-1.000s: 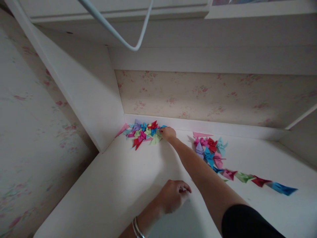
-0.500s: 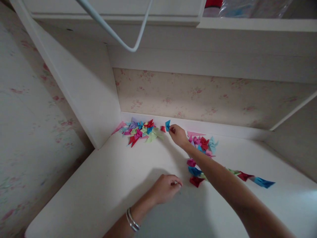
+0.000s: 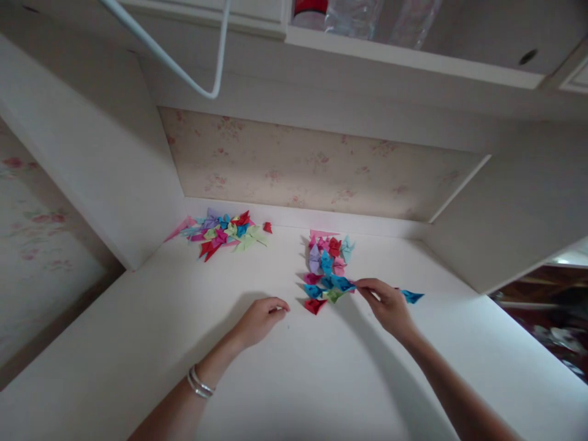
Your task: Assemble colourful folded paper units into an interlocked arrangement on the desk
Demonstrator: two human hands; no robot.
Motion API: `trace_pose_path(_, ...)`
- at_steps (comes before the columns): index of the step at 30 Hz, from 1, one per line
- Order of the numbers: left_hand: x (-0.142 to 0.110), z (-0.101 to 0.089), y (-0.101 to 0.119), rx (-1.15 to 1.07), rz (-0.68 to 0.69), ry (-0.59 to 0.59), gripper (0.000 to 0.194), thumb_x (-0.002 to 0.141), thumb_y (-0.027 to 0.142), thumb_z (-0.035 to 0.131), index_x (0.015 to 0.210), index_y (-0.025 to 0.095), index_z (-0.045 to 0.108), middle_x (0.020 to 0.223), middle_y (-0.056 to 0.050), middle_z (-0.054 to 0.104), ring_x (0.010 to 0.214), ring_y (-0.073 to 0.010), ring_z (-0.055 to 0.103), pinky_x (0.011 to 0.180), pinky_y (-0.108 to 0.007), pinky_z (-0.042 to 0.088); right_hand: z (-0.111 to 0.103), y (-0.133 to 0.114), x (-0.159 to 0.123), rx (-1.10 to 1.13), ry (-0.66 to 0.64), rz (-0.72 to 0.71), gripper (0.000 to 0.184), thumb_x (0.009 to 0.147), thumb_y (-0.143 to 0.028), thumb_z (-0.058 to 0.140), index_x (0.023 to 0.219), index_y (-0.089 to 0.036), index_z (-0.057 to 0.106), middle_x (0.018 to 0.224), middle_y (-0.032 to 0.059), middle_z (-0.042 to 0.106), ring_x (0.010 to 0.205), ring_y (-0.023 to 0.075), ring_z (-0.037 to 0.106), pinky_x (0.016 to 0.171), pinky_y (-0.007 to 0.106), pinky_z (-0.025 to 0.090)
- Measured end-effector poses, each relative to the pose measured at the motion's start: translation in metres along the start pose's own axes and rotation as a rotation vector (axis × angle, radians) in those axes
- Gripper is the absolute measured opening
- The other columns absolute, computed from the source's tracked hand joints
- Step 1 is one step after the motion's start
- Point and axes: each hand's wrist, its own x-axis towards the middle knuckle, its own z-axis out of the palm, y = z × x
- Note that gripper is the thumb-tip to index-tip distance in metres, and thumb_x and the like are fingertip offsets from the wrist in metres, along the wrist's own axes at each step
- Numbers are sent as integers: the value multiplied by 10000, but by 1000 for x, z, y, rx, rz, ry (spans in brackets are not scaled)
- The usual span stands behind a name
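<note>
My right hand [image 3: 386,306] pinches a blue origami figure [image 3: 342,283] by its right end, just over a grouped set of coloured origami figures. In that set, a red origami figure [image 3: 315,305] sits at the front left, with a green one [image 3: 335,296] beside it. Purple, pink, red and light blue figures stand in rows behind. My left hand [image 3: 264,320], two silver bangles at its wrist, hovers left of the set. Its fingers are curled with the tips together, and nothing shows in them. Another blue origami figure [image 3: 412,296] lies beyond my right hand, partly hidden.
A mixed pile of origami figures [image 3: 225,233] lies at the back left of the white tabletop [image 3: 275,380], with a single red figure [image 3: 267,227] beside it. Overhead are a shelf edge [image 3: 413,61] and a bent white lamp arm [image 3: 184,76]. A side panel [image 3: 505,202] rises at right.
My right hand has carried the blue origami figure from beside the back pile forward and right to the grouped set. The view has turned right. My left hand stays curled near the set.
</note>
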Motion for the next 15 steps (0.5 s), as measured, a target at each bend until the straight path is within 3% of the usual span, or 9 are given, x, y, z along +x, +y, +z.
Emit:
trace_pose_path(6, -1, 4, -1, -7, -14, 60, 264, 804, 336, 522, 916, 172, 695, 942, -41, 717, 905, -208, 616, 834, -289, 435, -23, 42, -36, -69, -11, -53, 157, 861, -323, 520, 846, -280, 670, 833, 44, 713, 781, 228, 673, 723, 372, 526)
trace_pose_path(15, -4, 6, 1, -4, -23, 107, 284, 814, 353, 520, 937, 157, 686, 950, -49, 709, 891, -206, 616, 835, -296, 440, -18, 61, -35, -90, -64, -74, 185, 885, -274, 480, 888, -268, 665, 866, 49, 716, 788, 218, 673, 712, 344, 518)
